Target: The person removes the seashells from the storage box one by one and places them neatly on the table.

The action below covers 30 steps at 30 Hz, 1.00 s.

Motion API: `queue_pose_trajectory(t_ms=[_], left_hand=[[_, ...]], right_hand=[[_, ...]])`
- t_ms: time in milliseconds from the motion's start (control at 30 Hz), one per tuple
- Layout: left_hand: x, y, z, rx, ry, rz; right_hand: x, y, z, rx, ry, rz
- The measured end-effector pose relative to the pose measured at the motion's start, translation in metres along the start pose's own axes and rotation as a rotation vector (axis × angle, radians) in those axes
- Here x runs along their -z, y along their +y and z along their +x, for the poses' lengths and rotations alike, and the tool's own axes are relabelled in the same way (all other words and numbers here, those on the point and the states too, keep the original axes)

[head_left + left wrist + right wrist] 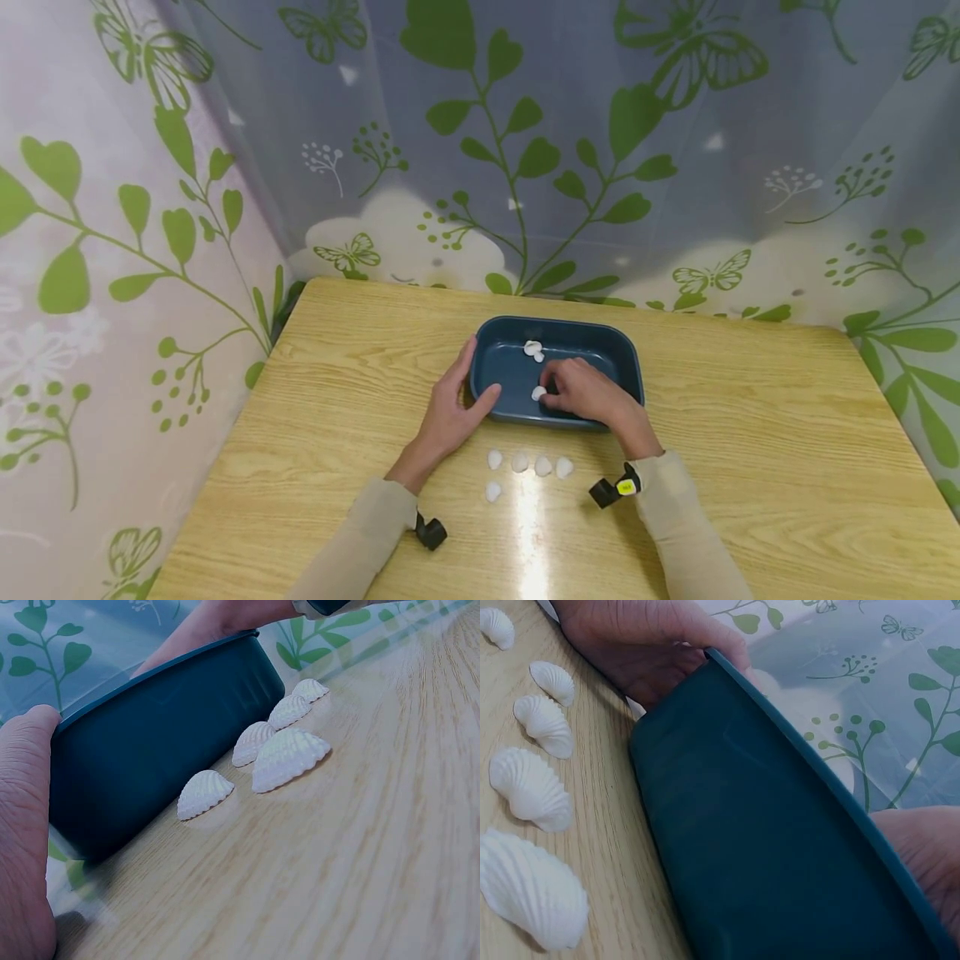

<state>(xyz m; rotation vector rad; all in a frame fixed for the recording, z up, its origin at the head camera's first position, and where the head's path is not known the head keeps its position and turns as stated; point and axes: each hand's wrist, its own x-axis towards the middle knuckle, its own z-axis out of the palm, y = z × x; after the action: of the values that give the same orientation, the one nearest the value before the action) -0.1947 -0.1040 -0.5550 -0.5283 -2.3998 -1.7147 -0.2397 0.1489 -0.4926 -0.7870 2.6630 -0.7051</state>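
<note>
A dark blue rectangular plastic basin (555,421) sits on the wooden table. My left hand (447,408) grips its left end, the thumb at the front rim and the fingers along the outer side. Inside the basin, my right hand (588,392) pinches a white seashell (539,392) between thumb and fingers. A few more white shells (533,349) lie together toward the basin's back wall. The right wrist view hides the right fingertips behind the basin wall. In front of the basin, ribbed white seashells (291,759) lie on the table.
The loose shells form a row of several (520,462), with one more shell (492,492) nearer me below its left end. The wooden table (765,433) extends to both sides. A curtain (555,150) printed with leaves and butterflies hangs behind the table's far edge.
</note>
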Motion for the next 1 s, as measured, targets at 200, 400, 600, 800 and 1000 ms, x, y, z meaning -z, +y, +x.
queue_pose_trajectory(t_ms=[200, 400, 600, 800, 1000], left_hand=[[0.000, 0.000, -0.001, 0.005, 0.003, 0.001], [0.001, 0.000, -0.001, 0.004, 0.004, 0.002], [-0.001, 0.001, 0.000, 0.023, -0.011, 0.001], [-0.001, 0.000, 0.000, 0.022, -0.010, 0.004], [0.001, 0.000, 0.000, 0.004, -0.001, 0.024]], right_hand=[[0.001, 0.002, 0.000, 0.025, 0.002, 0.027], [0.005, 0.000, -0.003, 0.040, 0.012, 0.054], [0.017, -0.009, -0.018, 0.051, 0.059, 0.094], [0.021, -0.027, -0.039, 0.120, 0.089, 0.145], [0.012, -0.055, -0.067, 0.222, 0.078, 0.186]])
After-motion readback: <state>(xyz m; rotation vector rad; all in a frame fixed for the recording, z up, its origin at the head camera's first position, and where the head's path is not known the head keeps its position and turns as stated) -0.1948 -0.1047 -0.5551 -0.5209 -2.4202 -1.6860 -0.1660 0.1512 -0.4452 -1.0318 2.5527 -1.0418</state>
